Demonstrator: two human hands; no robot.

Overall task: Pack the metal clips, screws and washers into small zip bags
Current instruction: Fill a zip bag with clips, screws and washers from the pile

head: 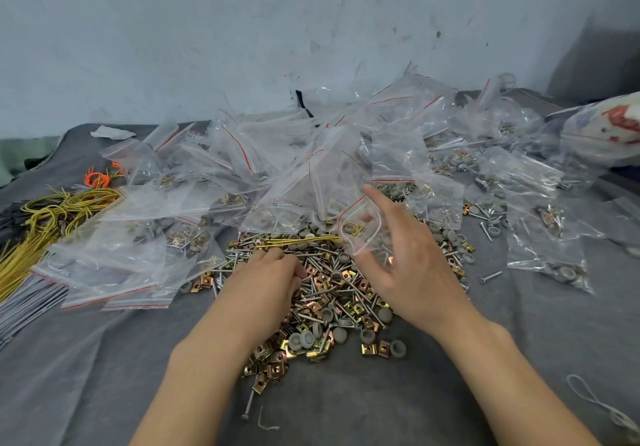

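A loose heap of brass-coloured metal clips (273,367), silver screws (313,295) and grey round washers (300,340) lies on the grey cloth in the middle. My left hand (266,281) rests palm-down on the heap's left side, its fingers curled into the parts; what they hold is hidden. Just right of it, my right hand (403,255) holds a small clear zip bag (362,227) with a red strip, mouth open toward the left, above the heap. A yellow wire (301,240) lies across the heap's far edge.
Many clear zip bags (242,154), some with parts in them, are piled behind and to both sides of the heap. Bundles of yellow wire ties (52,210) and orange ones (98,178) lie at the left. A wall stands behind. Bare grey cloth (363,407) lies near me.
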